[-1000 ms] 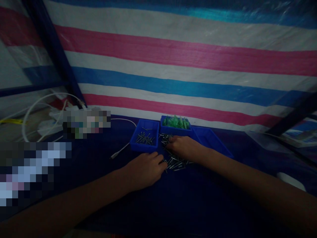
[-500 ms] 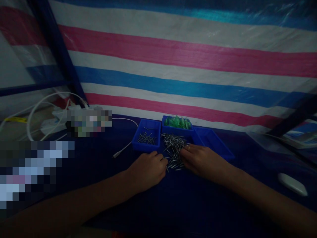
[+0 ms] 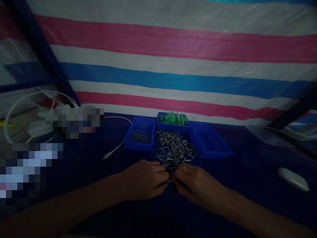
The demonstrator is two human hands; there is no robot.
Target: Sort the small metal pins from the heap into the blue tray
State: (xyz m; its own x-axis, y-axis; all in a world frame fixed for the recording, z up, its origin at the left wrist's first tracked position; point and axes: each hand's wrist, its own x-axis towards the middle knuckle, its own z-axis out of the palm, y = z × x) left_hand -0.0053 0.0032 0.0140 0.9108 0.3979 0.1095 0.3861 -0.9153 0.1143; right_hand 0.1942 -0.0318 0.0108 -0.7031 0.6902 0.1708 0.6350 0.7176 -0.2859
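Note:
A loose heap of thin silvery nail-like metal pins (image 3: 174,145) lies on the dark blue table. Just in front of it, my left hand (image 3: 151,178) and my right hand (image 3: 190,180) are close together, fingers bent and pinched. One metal pin (image 3: 169,181) shows in the narrow gap between their fingertips, its ends hidden by the fingers. A ring is on my right hand. Behind and left of the heap, a blue tray (image 3: 138,147) holds several similar pins. Behind it, another blue tray (image 3: 173,126) holds green translucent pieces.
A third blue tray (image 3: 214,145) sits tilted at the right of the heap. Further right lies a white rounded object (image 3: 293,179). White cables and a cable plug (image 3: 108,154) are on the left. A striped plastic sheet (image 3: 173,72) hangs behind the table.
My right hand has drawn back from the heap toward me and met my left hand. A metal pin now shows between them. The view has shifted slightly.

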